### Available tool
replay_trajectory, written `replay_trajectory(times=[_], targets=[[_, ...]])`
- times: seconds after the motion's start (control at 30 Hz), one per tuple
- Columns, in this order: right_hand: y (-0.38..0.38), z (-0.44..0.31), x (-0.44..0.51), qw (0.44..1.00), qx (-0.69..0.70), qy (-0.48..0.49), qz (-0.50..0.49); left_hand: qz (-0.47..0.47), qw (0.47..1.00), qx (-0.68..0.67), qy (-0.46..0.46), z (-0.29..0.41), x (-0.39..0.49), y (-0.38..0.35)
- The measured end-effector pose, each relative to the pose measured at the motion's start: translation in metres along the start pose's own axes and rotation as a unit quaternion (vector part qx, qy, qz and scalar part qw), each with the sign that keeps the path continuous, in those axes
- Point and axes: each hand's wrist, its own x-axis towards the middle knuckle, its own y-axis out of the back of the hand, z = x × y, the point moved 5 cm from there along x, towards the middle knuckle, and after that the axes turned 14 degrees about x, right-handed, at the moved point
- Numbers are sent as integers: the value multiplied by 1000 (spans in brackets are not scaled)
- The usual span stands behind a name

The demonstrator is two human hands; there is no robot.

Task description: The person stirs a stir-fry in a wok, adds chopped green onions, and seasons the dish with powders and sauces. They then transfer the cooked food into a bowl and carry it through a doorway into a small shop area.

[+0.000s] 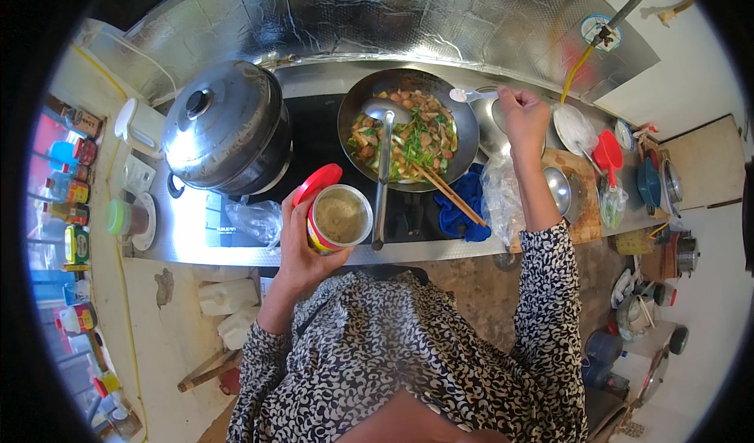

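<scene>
My left hand (303,254) holds an opened tin (340,216) with a red plastic lid (318,181) tipped back beside its mouth. Pale yellowish powder fills part of the tin. Above the wok's right rim, my right hand (524,116) grips a small clear plastic spoon (465,95) with white granules in its bowl. Inside the wok (351,110) lie browned chunks, pale vegetable slices and chopped green leaves. A metal ladle (384,178) rests in the food, its handle over the near rim. A pair of wooden chopsticks (453,194) leans across the rim on the right.
A large lidded steamer pot (230,128) stands left of the wok. Crumpled plastic bags (254,219) and a blue cloth (461,207) lie near the counter's front edge. To the right are a wooden cutting board (583,207), a metal bowl (556,189) and a red scoop (608,151).
</scene>
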Motion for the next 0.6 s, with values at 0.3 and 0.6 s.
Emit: replay_trajectory(times=[0.3,0.6], targets=[[-7,-19,-10,998,-37,19,-43,-14,1000,-6,24,7,-4,1],[-2,-16,-10,998,-49,12,-32,-6,1000,16,-5,8,-7,3]])
